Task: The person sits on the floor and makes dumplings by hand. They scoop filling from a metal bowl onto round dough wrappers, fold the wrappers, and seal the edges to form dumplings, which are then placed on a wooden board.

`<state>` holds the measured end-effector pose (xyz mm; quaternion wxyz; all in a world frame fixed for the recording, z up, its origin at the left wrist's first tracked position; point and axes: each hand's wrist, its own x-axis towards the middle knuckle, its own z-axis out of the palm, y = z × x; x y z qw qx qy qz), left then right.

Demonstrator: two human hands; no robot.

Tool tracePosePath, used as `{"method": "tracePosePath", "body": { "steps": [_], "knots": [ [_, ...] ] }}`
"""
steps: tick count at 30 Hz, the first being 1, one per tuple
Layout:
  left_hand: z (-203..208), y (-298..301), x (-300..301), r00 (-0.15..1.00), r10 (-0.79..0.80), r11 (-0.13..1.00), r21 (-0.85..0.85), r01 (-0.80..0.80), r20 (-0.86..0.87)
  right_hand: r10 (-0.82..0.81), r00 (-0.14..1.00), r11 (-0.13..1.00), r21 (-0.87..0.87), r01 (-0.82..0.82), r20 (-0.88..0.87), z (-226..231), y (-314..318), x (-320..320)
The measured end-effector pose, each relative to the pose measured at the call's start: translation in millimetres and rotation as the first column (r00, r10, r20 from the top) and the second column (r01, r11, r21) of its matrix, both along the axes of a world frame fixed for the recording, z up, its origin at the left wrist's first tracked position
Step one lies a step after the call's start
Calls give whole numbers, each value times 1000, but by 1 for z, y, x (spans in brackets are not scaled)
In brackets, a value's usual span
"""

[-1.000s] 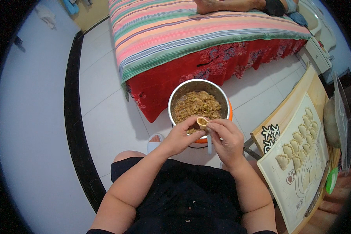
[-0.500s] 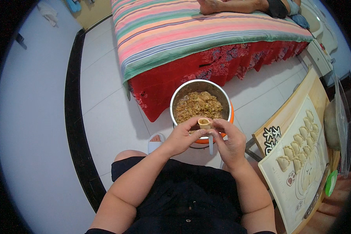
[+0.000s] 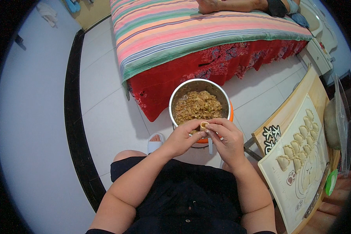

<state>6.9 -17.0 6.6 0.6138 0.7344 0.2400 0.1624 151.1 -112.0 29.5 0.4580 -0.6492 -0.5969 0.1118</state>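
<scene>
Between my two hands is a small dumpling, its wrapper curled round with an opening at the top and some filling showing inside. My left hand is closed on its left side. On the other side, my right hand pinches the wrapper's edge with thumb and fingers. Just beyond and below them stands a steel pot with chunky brown filling in it. A pale handle shows below my right hand; what it belongs to is hidden.
On the right, a wooden table bears a white mat with rows of dumplings, a rolling pin and a green-edged scraper-like thing. A striped bed stands ahead, with a person's legs on it. A wall is at left.
My right hand has closed in over the wrapper, its fingers now nearer my left hand. The wrapper's opening looks smaller.
</scene>
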Motion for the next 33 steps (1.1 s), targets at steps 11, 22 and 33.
{"method": "tracePosePath", "body": {
  "steps": [11, 22, 33],
  "knots": [
    [-8, -7, 3, 997, -24, 953, -299, 46, 77, -87, 994, 996, -12, 86, -59, -5, -5, 2],
    [-13, -7, 5, 993, -2, 961, -276, 34, 115, -115, 993, 993, -2, 115, -27, -2, -7, -3],
    [-6, -2, 1, 998, -4, 985, -173, 14, 57, -2, 999, 1000, 27, 3, -33, 0, 0, 1]
  ]
}}
